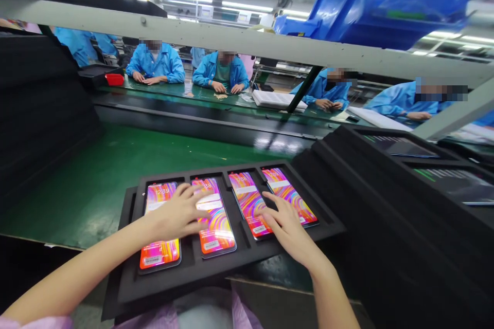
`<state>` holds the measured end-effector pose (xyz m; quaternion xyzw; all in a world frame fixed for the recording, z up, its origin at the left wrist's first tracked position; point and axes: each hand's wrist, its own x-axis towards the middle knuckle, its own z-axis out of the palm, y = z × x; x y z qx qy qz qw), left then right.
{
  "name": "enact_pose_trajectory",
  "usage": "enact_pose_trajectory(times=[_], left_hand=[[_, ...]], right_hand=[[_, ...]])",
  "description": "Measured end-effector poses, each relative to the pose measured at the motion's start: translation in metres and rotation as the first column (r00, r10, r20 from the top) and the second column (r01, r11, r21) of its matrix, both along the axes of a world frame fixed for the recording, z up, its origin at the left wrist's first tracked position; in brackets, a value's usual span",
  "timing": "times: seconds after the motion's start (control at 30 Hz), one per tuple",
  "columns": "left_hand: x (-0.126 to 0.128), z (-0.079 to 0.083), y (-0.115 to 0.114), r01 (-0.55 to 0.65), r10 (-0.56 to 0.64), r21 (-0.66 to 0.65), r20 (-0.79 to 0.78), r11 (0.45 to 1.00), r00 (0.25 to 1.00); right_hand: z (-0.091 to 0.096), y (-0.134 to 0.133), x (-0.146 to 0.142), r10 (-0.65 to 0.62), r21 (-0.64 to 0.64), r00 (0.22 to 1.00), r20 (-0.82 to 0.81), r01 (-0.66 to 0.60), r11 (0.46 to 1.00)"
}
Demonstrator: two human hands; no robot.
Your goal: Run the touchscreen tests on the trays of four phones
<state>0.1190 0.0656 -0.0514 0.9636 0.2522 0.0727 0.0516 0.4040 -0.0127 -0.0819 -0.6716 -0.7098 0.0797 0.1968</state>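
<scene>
Worktop (77, 195): green and glossy, running away from me to a dark raised strip along its far side.
Right-hand stack (378, 226): black layered trays, with dark-screened devices (455, 182) lying in the top one.
Left-hand stack (38, 108): black too, piled high at the far left.
Co-workers (154, 61): several people in blue jackets sit across the way, their hands low over another green surface.
Blue bins (386, 18): up on the pale beam (216, 38) that crosses above the worktop.
Black tray (173, 280): lies at the near edge and juts over it, four phones side by side in its recesses.
Left hand (177, 213): palm down over the two left phones, fingers spread well apart; I can't tell whether they touch glass, and they grip nothing visible.
Right hand (287, 223): over the two right phones, forefinger and thumb parted, both pointing across the third; contact is unclear, no grasp visible.
Phones (216, 236): all face up, screens lit in pink, orange and yellow swirls; the leftmost reads 12:39, the third 12:38.
Labels (153, 260): small pale strips low on the three leftmost screens, print too fine to read.
</scene>
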Motion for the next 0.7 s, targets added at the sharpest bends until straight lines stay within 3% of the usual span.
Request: enact_pose_trajectory(times=[0.07,0.13,0.23,0.33,0.37,0.43,0.5,0.57,0.63,0.7], left_hand=[[-0.005,-0.001,0.007,-0.213,0.207,0.134,0.058,0.968,0.977],[-0.018,-0.002,0.006,-0.35,0.329,0.164,0.144,0.922,0.933],[-0.049,-0.006,-0.011,-0.28,0.27,0.036,0.171,0.959,0.948],[-0.078,-0.016,-0.03,-0.169,0.18,-0.102,0.106,0.98,0.978],[-0.084,-0.019,-0.033,-0.181,0.192,-0.113,0.089,0.977,0.977],[-0.093,-0.024,-0.033,-0.321,0.326,-0.058,0.1,0.945,0.94],[-0.097,-0.025,-0.029,-0.554,0.541,0.025,0.186,0.832,0.82],[-0.098,-0.027,-0.028,-0.726,0.696,-0.01,0.293,0.688,0.655],[-0.097,-0.031,-0.035,-0.758,0.763,-0.204,0.386,0.619,0.519],[-0.094,-0.039,-0.048,-0.662,0.807,-0.474,0.444,0.581,0.39]], right_hand=[[-0.001,0.007,0.004,-0.154,0.095,0.985,0.073,0.147,0.985],[-0.001,0.009,0.013,-0.315,0.204,0.944,0.095,0.291,0.935],[-0.002,0.006,0.038,-0.393,0.232,0.919,0.022,0.377,0.896],[-0.004,0.003,0.063,-0.368,0.163,0.929,-0.036,0.368,0.915],[-0.005,0.004,0.069,-0.358,0.134,0.933,-0.028,0.358,0.924],[-0.007,0.008,0.071,-0.382,0.108,0.923,0.044,0.376,0.92],[-0.009,0.013,0.061,-0.456,0.157,0.878,0.145,0.434,0.887],[-0.012,0.014,0.038,-0.492,0.255,0.852,0.18,0.443,0.86],[-0.015,0.009,0.007,-0.396,0.328,0.907,0.142,0.334,0.884],[-0.017,0.0,-0.025,-0.161,0.364,0.98,0.116,0.108,0.925]])
